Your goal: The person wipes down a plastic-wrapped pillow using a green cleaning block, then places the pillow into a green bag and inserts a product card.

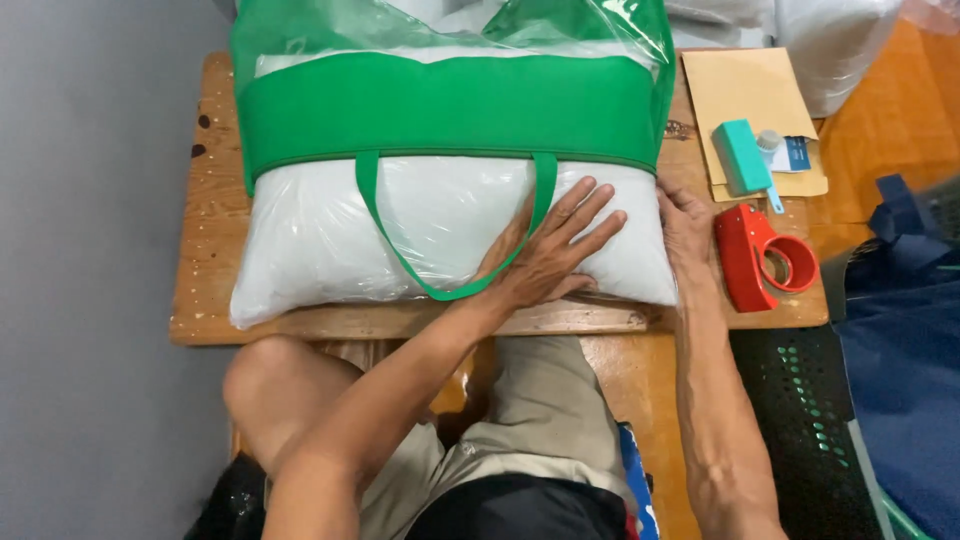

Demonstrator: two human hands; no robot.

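— What is seen on the desk (210,290)?

— A white pillow (330,240) wrapped in clear plastic is laid across the wooden top, half tucked into a green bag (440,105) with a transparent upper part. The bag's green strap handle (400,255) is looped down over the pillow's front.

— How is the left hand (550,250) placed?

— It is laid flat on the pillow, right of its middle, with the fingers spread and pointed up and to the right. Nothing is pinched by it; part of the strap is covered by the palm.

— And the right hand (685,225)?

— It is set against the pillow's right end, at the corner. The fingers are bent onto the plastic, but whether anything is gripped cannot be told, since the fingertips are partly hidden.

— What is found beside it?

— A red tape dispenser (760,258) is seen just right of the right hand, on the desk. Behind it, a brown envelope (745,85) is laid flat, and a small teal box (742,157) is rested on that. A dark blue cloth (900,300) is seen off the desk at the far right.
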